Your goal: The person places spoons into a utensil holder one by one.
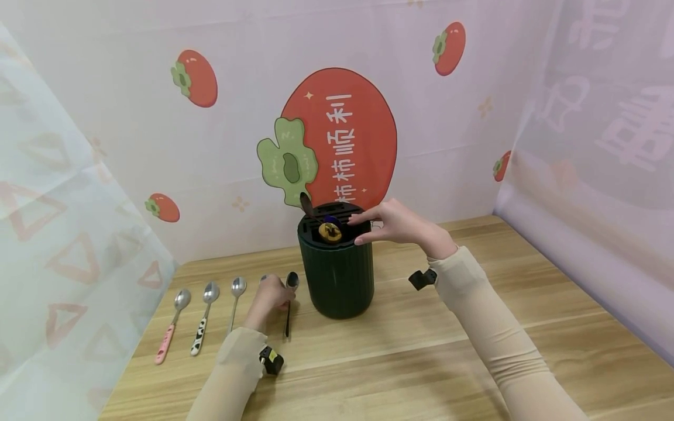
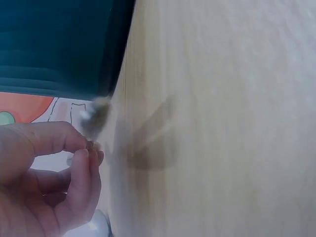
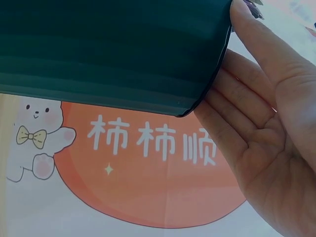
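My left hand pinches a dark-handled spoon between thumb and fingertips, just left of a dark green utensil holder. In the left wrist view the head of this spoon is blurred, low beside the holder. My right hand is at the holder's right rim, thumb and fingers spread across its top edge; the right wrist view shows an open palm. Inside the slotted top stand a gold-coloured spoon, a dark spoon leaning left, and something blue.
Left on the wooden table lie a pink-handled spoon, a cow-spotted spoon and a silver spoon. My left hand mostly hides another spoon. A printed cloth hangs behind the table.
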Available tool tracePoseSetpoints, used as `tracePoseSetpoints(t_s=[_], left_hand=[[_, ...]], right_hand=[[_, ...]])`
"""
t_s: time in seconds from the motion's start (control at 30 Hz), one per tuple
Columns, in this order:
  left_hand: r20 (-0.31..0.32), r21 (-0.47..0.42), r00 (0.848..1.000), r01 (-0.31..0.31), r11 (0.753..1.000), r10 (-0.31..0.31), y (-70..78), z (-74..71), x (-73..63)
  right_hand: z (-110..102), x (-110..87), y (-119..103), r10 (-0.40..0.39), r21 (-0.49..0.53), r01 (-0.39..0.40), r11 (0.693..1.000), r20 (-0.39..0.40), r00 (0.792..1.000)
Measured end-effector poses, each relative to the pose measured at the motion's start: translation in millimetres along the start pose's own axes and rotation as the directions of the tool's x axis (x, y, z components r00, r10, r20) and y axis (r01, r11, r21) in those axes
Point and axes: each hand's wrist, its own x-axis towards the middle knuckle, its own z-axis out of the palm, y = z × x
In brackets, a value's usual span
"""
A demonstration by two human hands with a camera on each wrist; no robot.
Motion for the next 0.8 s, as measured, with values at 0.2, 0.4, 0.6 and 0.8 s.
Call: tracePoseSetpoints(t_s=[0.2, 0.4, 0.6, 0.8], left_hand=[[-0.007, -0.035, 1.0, -0.014, 0.999, 0.014, 2.7, -4.6, -0.3], [-0.025, -0.03, 0.999, -0.041, 0.999, 0.04, 8.1, -10.0, -4.2], [-0.042, -0.051, 0.998, -0.045, 0.998, 0.043, 12.8, -14.2, -8.3], [-0.092, -0.1, 0.995, -0.05, 0.994, 0.041, 15.4, -18.8, -9.9]], right_hand=[[0, -0.2, 1, -0.009, -0.008, 0.008, 1.0, -0.007, 1.0], [1, 0.0, 2, -0.009, -0.017, 0.009, 1.0, -0.014, 1.0], [1, 0.1, 1, -0.009, -0.016, 0.009, 1.0, -0.012, 1.0], [1, 0.2, -1, 0.001, -0.005, -0.001, 1.0, -0.004, 1.0]])
